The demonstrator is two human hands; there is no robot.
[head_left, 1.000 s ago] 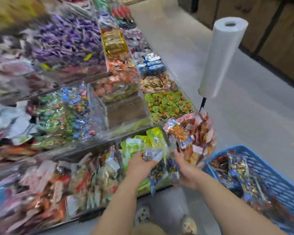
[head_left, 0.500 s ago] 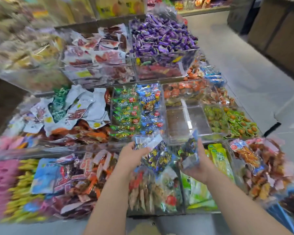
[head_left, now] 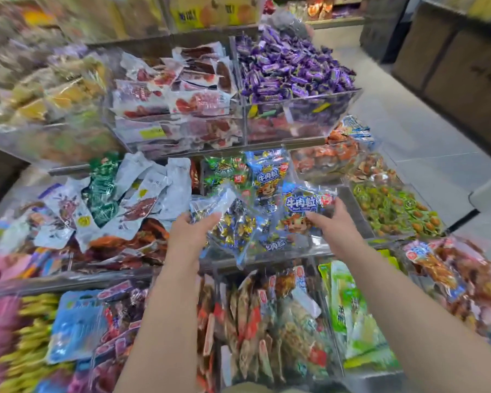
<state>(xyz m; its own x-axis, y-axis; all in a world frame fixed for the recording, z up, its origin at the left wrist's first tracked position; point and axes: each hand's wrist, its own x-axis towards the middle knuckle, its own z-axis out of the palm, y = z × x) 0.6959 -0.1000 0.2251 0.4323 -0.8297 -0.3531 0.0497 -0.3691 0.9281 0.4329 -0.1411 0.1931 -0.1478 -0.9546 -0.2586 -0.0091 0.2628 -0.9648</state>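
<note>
My left hand [head_left: 189,232] grips the clear top edge of a see-through snack bag [head_left: 233,225] filled with small gold and dark blue wrapped pieces. To its right, my right hand [head_left: 333,226] holds a blue snack bag [head_left: 296,215] with white lettering and a cartoon cow. Both bags hang over the front of a clear acrylic bin [head_left: 304,251] on the display's middle tier. Matching blue packets [head_left: 268,173] and green packets [head_left: 224,168] lie in that bin behind them.
Tiered clear bins hold snacks: purple candies [head_left: 289,69] and red-and-white packs [head_left: 179,92] above, white pouches [head_left: 142,194] at left, green pieces [head_left: 391,208] at right. Lower bins [head_left: 270,321] sit below my arms. Grey floor [head_left: 425,143] runs along the right beside brown cabinets [head_left: 465,63].
My view has swung left, away from the blue basket and the plastic bag roll. Both hands have carried the two bags up from the lower bins to the middle tier's bin.
</note>
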